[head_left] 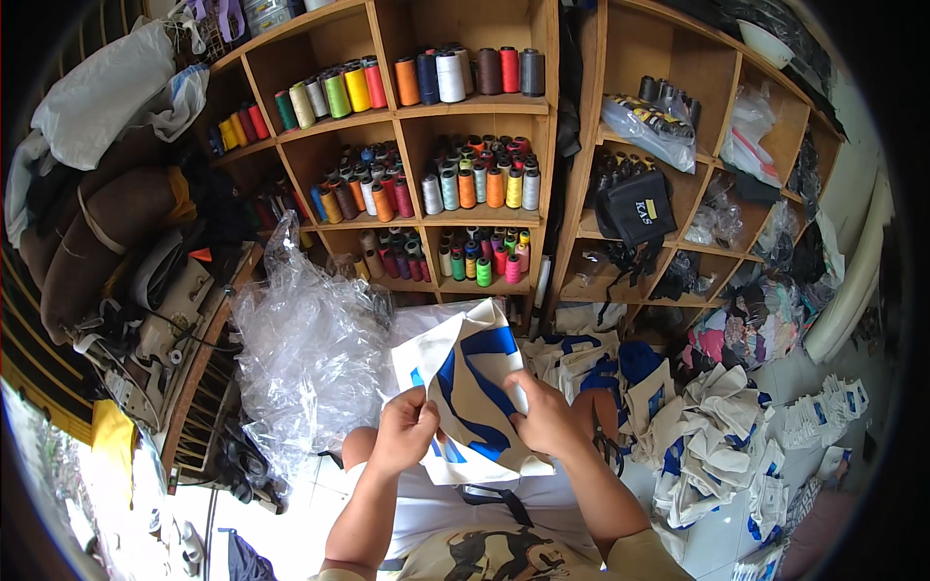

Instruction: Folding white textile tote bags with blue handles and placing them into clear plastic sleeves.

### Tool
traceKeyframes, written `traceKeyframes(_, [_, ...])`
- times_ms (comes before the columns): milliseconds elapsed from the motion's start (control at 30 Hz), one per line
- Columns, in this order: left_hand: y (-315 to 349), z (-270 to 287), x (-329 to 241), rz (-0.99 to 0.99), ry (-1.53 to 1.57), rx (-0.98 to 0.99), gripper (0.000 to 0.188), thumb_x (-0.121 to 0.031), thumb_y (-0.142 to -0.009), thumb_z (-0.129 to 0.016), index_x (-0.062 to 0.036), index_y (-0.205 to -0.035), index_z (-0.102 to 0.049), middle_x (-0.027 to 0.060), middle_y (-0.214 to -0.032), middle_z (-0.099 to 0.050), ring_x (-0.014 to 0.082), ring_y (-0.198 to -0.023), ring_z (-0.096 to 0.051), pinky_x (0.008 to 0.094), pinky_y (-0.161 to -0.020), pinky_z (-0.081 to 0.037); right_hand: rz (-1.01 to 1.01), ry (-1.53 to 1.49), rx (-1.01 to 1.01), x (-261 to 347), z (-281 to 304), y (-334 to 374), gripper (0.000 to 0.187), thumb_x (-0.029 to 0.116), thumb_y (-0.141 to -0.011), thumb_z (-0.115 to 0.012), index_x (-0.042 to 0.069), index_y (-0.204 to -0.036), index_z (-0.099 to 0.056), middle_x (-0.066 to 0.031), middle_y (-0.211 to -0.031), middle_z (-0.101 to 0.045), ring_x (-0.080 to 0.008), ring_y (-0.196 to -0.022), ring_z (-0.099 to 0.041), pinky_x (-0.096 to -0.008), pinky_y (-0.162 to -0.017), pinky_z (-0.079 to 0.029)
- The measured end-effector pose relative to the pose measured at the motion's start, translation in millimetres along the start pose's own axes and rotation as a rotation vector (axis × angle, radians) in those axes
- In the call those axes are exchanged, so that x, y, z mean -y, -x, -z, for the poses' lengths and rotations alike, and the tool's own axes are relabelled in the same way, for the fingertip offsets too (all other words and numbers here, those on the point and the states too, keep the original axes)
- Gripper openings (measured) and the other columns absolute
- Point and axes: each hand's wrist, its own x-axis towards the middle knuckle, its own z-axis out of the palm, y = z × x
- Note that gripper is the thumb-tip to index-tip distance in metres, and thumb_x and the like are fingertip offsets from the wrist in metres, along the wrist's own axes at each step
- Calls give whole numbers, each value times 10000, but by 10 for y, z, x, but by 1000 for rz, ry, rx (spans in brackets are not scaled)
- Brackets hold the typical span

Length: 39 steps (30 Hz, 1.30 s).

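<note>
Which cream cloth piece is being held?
The cloth piece between the left hand and the right hand; the other pieces lie in heaps to the right.

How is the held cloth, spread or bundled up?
Spread: the cream cloth shows a broad face between the left hand and right hand.

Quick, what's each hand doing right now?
Left hand: closed, holding the cream cloth piece with blue bands.
Right hand: closed, holding its right edge.
</note>
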Motion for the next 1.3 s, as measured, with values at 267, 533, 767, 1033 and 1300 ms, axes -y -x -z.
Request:
traceKeyframes(267, [-17,-95,110,28,88,10,163,-45,-960,-464,25,-844,-555,44,-725,-594,99,-634,-588,251,-610,-495,14,-24,-42,60,-58,-149,489,10,-733,-740,54,-1126,-452,-129,-803,-597,-265,-704,-631,-345,-640,-483])
traceKeyframes(533, [-9,-42,295,-36,61,66,157,-49,-959,-471,11,-853,-570,29,-718,-596,95,-634,-594,250,-602,-493,-306,-111,-69,-333,-250,-185,429,89,-799,-639,4,-1206,-536,-137,-801,-669,-246,-702,-657,-331,-661,-504])
traceKeyframes(767, [-69,-169,340,135,-41,40,215,-114,-982,-458,33,-873,-570,60,-734,-612,109,-635,-606,259,-601,-500,-186,-399,-89,-152,-413,-64,214,127,-828,-663,-9,-993,-675,-104,-792,-688,-144,-656,-640,-279,-622,-495])
traceKeyframes(1033, [-122,-158,496,37,17,236,275,-212,-1017,-441,34,-961,-553,84,-850,-642,160,-805,-628,296,-769,-508,-188,-494,-102,-106,-413,-33,246,129,-864,-686,-35,-1047,-663,-126,-892,-706,-140,-736,-669,-274,-667,-525])
traceKeyframes(1300, [-51,-103,392,25,85,219,262,-197,-1031,-413,16,-1063,-562,50,-930,-613,119,-886,-557,272,-819,-447,-206,-452,-26,72,-308,-4,290,137,-860,-696,-48,-1079,-654,-144,-935,-709,-144,-765,-679,-271,-681,-528])
